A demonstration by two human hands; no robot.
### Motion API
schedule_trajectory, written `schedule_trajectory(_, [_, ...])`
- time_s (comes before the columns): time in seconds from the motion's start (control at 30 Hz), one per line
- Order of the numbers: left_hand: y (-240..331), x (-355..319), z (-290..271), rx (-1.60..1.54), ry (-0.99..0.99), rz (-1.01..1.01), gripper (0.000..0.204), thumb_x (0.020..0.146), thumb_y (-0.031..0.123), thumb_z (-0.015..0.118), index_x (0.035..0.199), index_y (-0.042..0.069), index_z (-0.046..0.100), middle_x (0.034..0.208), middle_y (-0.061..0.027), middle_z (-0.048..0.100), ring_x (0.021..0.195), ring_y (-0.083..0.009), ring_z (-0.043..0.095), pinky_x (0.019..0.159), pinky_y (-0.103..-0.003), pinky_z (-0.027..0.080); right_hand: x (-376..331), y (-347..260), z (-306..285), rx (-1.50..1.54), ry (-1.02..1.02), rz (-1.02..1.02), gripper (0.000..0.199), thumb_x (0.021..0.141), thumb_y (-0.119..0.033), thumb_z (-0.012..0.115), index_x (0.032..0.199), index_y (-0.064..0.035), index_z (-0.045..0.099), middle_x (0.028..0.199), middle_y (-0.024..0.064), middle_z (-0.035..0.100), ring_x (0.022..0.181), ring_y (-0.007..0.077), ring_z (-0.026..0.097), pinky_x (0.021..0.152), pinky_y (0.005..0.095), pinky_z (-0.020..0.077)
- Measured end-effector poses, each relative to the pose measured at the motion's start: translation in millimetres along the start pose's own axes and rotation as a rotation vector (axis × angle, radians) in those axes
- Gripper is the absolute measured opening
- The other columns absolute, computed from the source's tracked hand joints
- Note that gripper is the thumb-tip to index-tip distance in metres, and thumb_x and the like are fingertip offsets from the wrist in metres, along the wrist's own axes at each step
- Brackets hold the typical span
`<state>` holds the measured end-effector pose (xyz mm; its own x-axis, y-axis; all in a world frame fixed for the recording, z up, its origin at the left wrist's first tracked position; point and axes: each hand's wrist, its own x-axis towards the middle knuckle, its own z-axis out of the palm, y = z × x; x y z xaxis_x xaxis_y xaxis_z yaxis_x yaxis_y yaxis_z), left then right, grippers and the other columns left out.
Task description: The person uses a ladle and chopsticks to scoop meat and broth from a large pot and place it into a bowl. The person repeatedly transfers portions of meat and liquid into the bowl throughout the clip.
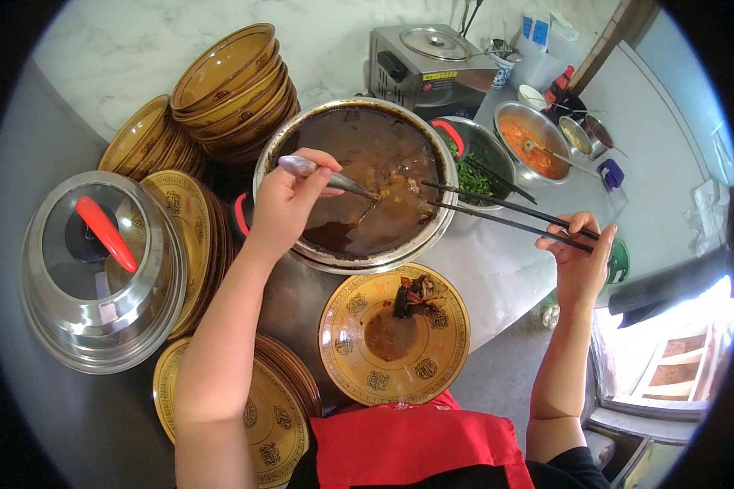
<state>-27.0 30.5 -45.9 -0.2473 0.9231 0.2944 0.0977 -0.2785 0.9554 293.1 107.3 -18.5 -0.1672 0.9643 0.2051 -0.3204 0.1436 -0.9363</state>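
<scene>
My left hand [289, 204] grips the handle of a metal spoon [322, 174], its bowl end dipped in the dark brown broth [334, 147] of a large steel pot [263, 167]. Long black chopsticks [510, 205] are held in my right hand [581, 259]. Their tips reach over the pot's right side, close to pale brown chunks [400, 192] in the broth. Right below the pot, a wide yellow patterned bowl [375, 380] contains a little brown liquid and a clump of dark and pale food [420, 297] at its upper right.
Yellow bowls stand stacked [228, 73] behind left, with more stacks [281, 407] at left. A steel-and-glass lid [98, 326] with a red handle lies there. Right of the pot are a pan of chopped greens [481, 173], an orange-red sauce bowl [526, 134] and a steel countertop appliance [440, 65].
</scene>
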Motion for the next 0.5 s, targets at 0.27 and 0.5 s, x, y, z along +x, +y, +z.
schedule_trajectory(0.27, [34, -9, -13, -0.028, 0.116, -0.047, 0.014, 0.084, 0.012, 0.045, 0.089, 0.000, 0.051, 0.082, -0.0060, 0.052, 0.071, -0.0120, 0.055, 0.066, -0.027, 0.051, -1, -2, 0, 0.010, -0.058, 0.022, 0.051, 0.087, -0.046, 0.019, 0.073, -0.0033, 0.044, 0.075, 0.0119, 0.049, 0.070, 0.0211, 0.055, 0.056, 0.0343, 0.0501])
schedule_trajectory(0.5, [50, -14, -19, -0.003, 0.172, -0.024, 0.013, 0.084, 0.010, 0.044, 0.089, -0.001, 0.051, 0.081, -0.0064, 0.053, 0.070, -0.0119, 0.056, 0.065, -0.027, 0.051, -5, -1, 6, 0.020, -0.115, 0.047, 0.053, 0.086, -0.047, 0.019, 0.073, -0.0021, 0.044, 0.077, 0.0127, 0.048, 0.070, 0.0209, 0.054, 0.054, 0.0358, 0.0500])
